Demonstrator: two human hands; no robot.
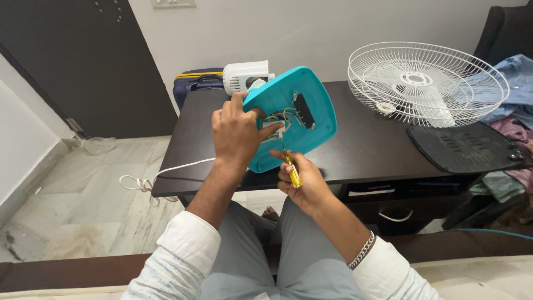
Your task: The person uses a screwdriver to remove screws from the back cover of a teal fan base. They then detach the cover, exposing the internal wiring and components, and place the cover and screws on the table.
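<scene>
- Above the dark table [366,150], left hand [236,133] grasps the tilted teal fan base [311,100], underside already uncovered, wiring exposed.
- Right hand [305,186], below that base, clenches a yellow screwdriver [291,169] at the wiring; white grille [427,83] lies detached, rightward.

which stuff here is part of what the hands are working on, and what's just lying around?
In use: left hand gripping the teal fan base; right hand holding the yellow screwdriver at its wiring; white motor housing.

Lying about: fan grille, black cover, suitcase, clothes.
</scene>
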